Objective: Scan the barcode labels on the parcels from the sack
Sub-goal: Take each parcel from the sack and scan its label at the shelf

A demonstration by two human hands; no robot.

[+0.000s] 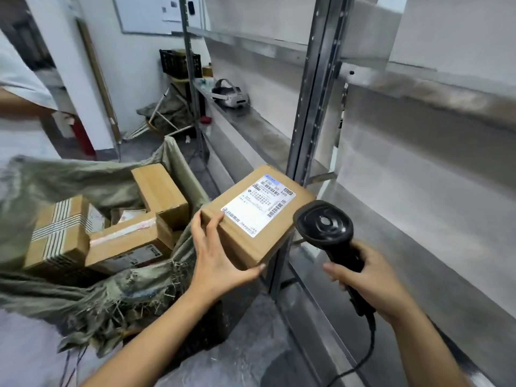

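My left hand (216,261) holds a brown cardboard parcel (245,244) from below and at its near left corner, thumb on top. A white barcode label (261,203) faces up on the parcel. My right hand (371,280) grips the handle of a black barcode scanner (325,226), whose head sits just right of the parcel. A cable runs down from the scanner. To the left, an open green woven sack (117,291) holds several more brown parcels (125,241).
Grey metal shelving (315,113) stands to the right, with a white headset (230,96) on a far shelf. Another person's sleeve (16,79) is at the far left. A black crate (180,62) and crumpled sacks lie at the back.
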